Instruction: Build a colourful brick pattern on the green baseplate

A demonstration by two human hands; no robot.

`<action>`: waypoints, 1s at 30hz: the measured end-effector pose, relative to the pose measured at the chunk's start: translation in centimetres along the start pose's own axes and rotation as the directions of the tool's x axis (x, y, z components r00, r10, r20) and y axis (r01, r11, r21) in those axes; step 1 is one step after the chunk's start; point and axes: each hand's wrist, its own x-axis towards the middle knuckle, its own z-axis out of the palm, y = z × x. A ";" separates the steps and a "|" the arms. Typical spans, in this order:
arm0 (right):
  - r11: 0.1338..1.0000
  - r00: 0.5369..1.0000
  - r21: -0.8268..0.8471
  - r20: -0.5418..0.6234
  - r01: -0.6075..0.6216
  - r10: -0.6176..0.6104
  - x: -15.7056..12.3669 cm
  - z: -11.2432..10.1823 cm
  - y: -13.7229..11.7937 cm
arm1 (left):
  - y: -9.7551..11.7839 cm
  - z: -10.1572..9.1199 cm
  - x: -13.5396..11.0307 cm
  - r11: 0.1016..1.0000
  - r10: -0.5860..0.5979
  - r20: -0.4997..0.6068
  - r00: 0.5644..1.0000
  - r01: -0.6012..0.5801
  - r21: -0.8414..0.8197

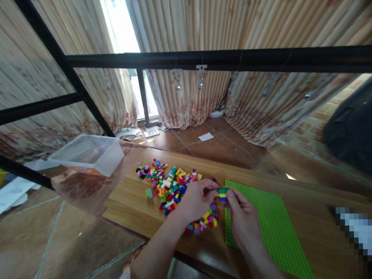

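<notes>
On my feed the right hand [245,215] has its grip pinched firmly on a small brick stack [223,195], green over yellow over blue, raised by the left edge of the green baseplate [273,221]. The left hand's [196,201] grip nearly closes at the stack's left end; I can't tell what it holds. Loose bricks [174,188] cover the bench [124,197] further left.

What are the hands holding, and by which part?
A small stack of green, yellow and blue bricks: the right hand grips its right side; the left hand is at its left edge, contact unclear.
</notes>
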 end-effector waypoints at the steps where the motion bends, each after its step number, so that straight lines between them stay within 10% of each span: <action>1: 1.000 1.000 -0.017 -0.007 0.004 -0.004 0.0 0.0 0.1 | 0.0 0.0 0.0 1.000 -0.002 -0.003 1.000 0.002 0.015; 8: 0.995 0.999 -0.101 -0.034 0.028 -0.032 -0.1 0.2 0.0 | -0.2 0.5 -0.2 0.999 -0.026 -0.035 0.999 0.027 0.037; 19: 0.931 0.975 0.302 0.144 -0.207 0.170 -0.1 0.4 -1.3 | 0.2 -0.2 -0.1 0.995 -0.004 -0.021 1.000 0.002 -0.099; 26: 0.990 0.996 -0.104 -0.005 0.092 -0.093 -0.3 0.2 -1.1 | 0.7 -0.1 -0.1 0.999 0.018 -0.026 0.999 -0.016 0.050; 30: 0.994 0.996 -0.064 0.001 0.085 -0.085 -0.1 0.1 -0.7 | 0.3 0.1 0.0 1.000 -0.001 -0.059 0.998 0.002 0.011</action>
